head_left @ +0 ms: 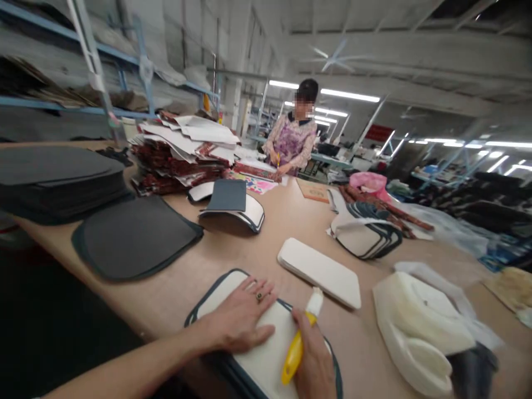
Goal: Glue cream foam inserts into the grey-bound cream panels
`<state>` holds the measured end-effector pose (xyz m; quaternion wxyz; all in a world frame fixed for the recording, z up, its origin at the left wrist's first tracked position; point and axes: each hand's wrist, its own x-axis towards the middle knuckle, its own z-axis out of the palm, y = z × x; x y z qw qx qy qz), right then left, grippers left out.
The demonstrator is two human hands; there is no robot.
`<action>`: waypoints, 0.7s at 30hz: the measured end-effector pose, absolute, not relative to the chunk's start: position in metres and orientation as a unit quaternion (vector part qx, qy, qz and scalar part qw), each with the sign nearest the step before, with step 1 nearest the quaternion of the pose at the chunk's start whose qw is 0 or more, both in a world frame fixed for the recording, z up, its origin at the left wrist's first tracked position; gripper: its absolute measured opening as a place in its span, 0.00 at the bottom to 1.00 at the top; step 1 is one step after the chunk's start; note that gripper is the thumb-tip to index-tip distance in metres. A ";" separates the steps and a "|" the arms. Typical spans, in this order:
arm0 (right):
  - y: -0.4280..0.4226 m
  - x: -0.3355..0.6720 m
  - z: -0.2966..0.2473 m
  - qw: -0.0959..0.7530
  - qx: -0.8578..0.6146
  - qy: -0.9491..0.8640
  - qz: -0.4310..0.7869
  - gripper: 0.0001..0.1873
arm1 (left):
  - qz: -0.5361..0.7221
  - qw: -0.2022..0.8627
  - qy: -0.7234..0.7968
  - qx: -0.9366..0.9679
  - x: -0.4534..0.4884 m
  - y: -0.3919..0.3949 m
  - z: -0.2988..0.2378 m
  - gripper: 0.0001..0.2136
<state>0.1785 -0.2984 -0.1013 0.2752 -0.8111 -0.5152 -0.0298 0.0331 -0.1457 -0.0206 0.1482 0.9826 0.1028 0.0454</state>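
Observation:
My left hand [241, 317] lies flat, fingers spread, on a white panel with a dark edge [266, 360] at the table's near edge; a ring sits on one finger. My right hand [313, 360] is closed round a yellow-handled tool [293, 354], its white-wrapped forefinger [315, 302] pointing past the panel's far edge. A flat white rounded piece [320, 271] lies just beyond the hands.
On the wooden table [266, 244]: dark panels [133, 235] and a dark stack [58, 180] at left, a piled stack of white-and-dark pieces [366, 230], white foam shapes [415, 327] at right, printed sheets [183, 149]. A person in a floral top [291, 141] works at the far end.

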 end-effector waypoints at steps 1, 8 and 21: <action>-0.298 0.180 -0.100 0.273 -0.808 -0.522 -0.029 0.24 | 0.049 0.143 0.104 0.983 0.034 -0.146 -0.021 0.29; -0.298 0.169 -0.070 0.265 -0.804 -0.531 -0.032 0.23 | 0.047 0.109 0.111 0.987 0.036 -0.150 -0.023 0.28; -0.338 0.139 -0.031 0.452 -0.830 -0.307 -0.111 0.22 | 0.082 0.294 0.182 0.935 0.031 -0.112 0.010 0.34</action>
